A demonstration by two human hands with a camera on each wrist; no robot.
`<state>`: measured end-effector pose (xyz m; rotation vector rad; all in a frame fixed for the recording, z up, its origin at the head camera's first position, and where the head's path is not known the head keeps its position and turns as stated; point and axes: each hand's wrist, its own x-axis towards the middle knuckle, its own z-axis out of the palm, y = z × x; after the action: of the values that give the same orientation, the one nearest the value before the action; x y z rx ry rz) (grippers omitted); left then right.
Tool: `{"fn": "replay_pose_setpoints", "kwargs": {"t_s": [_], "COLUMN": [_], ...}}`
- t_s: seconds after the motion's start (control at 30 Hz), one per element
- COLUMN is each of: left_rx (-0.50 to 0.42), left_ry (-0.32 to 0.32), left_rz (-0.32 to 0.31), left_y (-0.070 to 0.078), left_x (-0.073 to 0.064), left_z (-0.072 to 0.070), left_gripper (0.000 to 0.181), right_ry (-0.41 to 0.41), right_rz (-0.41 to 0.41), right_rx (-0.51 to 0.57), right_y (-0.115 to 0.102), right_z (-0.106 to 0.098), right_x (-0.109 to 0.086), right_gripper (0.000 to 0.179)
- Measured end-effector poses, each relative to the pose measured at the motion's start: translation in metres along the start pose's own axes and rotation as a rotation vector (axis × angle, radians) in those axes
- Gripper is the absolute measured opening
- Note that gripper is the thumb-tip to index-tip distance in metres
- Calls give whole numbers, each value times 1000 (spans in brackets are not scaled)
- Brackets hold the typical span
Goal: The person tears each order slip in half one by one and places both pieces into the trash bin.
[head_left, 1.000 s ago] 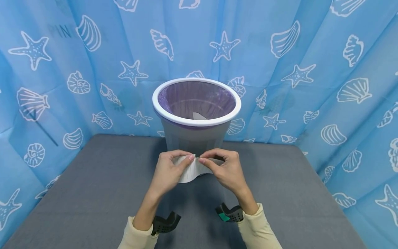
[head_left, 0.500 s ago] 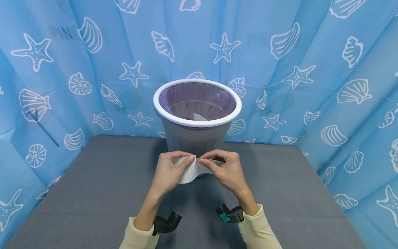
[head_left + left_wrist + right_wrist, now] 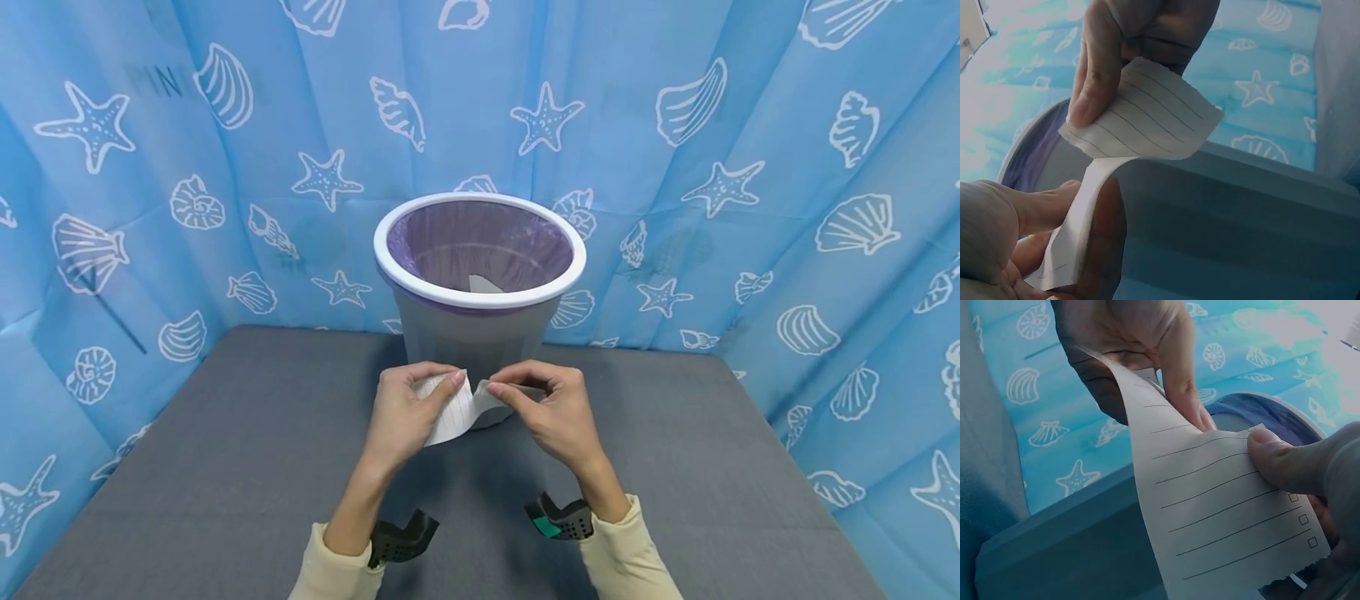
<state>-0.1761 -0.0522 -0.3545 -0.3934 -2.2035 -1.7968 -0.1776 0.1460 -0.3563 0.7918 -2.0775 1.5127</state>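
Note:
In the head view, a white sheet of ruled paper is stretched between both hands in front of the bin. My left hand pinches its left part between thumb and fingers. The right part is pinched by my right hand. A notch, a tear from the top edge, opens between the two thumbs, and the paper stays joined below it. The right wrist view shows black lines and small checkboxes on the paper, with one ragged edge. In the left wrist view, the paper bends sharply between the hands.
Behind the hands stands a grey bin with a white rim and a purple liner. A white paper piece lies inside it. The grey table ends at a blue seashell curtain.
My hands have drawn slightly apart, the right one to the right and the left a little to the left. The notch in the paper's top edge has widened.

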Motion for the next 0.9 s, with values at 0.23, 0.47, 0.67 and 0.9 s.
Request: {"fn": "replay_pose_setpoints", "kwargs": {"t_s": [0.23, 0.47, 0.67, 0.9], "left_rx": [-18, -43, -49, -43], "left_ry": [50, 95, 115, 163], "left_rz": [-7, 12, 21, 25], "left_y": [-4, -8, -11, -13], "left_x": [2, 4, 5, 7], "left_z": [-2, -5, -7, -10], "left_gripper": [15, 17, 17, 16], "right_ry": [22, 40, 43, 33], "right_rz": [-14, -32, -38, -27], "right_rx": [8, 30, 32, 52], "right_y": [-2, -4, -5, -6], "right_z": [-4, -8, -10, -11], "right_x": [0, 1, 1, 0], "right_gripper": [7, 10, 10, 6]}}
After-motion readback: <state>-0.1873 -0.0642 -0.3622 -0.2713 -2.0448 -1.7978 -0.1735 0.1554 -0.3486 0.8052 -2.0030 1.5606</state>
